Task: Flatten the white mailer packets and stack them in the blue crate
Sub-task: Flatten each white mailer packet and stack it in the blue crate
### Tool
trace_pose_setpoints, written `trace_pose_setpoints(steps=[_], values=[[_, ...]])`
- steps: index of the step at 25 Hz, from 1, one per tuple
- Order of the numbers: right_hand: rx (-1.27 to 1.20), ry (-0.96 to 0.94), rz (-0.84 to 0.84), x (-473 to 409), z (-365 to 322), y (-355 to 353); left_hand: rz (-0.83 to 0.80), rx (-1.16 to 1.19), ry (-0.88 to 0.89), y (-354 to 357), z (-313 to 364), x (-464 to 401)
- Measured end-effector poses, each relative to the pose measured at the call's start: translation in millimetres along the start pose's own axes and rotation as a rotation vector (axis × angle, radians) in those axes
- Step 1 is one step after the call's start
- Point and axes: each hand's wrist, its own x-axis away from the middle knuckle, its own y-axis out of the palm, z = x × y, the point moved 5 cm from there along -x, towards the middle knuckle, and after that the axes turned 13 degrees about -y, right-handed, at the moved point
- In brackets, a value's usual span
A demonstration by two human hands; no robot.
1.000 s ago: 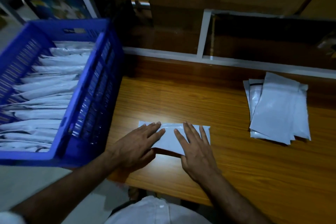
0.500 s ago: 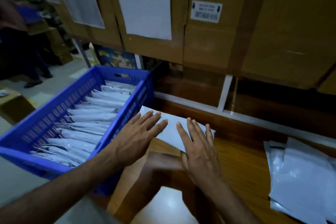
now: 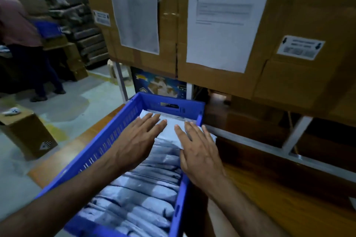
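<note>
Both hands (image 3: 169, 140) have carried the white packet (image 3: 170, 131) over the blue crate (image 3: 115, 140); fingers flat, pressing it.

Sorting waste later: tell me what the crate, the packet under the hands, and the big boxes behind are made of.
Blue crate: looks like moulded plastic, with slotted walls.
White mailer packet: probably thin poly film, smooth with a slight sheen.
Cartons: brown corrugated cardboard, matte, with taped seams and paper labels.

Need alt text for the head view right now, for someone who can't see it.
Both hands, left hand and right hand, carry a white mailer packet flat over the far end of a blue crate filled with a row of packets.
</note>
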Motion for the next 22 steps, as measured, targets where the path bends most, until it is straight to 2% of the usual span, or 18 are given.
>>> trace_pose_setpoints(steps=[4,7,9,11,14,15,18,22], values=[[0.001,0.096,-0.064,-65.7,-4.7,48.0,-0.073,0.028,0.054,38.9,-62.9,-32.9],[-0.003,0.205,-0.15,-94.7,6.6,78.0,-0.139,0.01,0.117,68.5,-86.7,-58.6],[-0.004,0.28,-0.171,-110.2,15.3,93.0,-0.173,-0.01,0.093,80.4,-97.4,-72.2],[-0.007,0.322,-0.178,-122.5,25.5,106.0,-0.136,-0.016,0.074,81.8,-97.8,-77.2],[-0.008,0.381,-0.182,-134.9,38.5,120.7,0.002,-0.016,0.246,82.7,-81.7,-63.6],[-0.008,0.406,-0.179,-137.1,43.4,124.4,-0.014,0.0,0.293,89.1,-78.2,-60.7],[-0.029,0.457,-0.171,-141.5,57.5,132.2,-0.213,0.09,0.236,119.1,-79.2,-77.5],[-0.121,0.496,-0.179,-142.2,68.1,135.0,-0.376,0.112,0.096,158.7,-85.2,-115.8]])
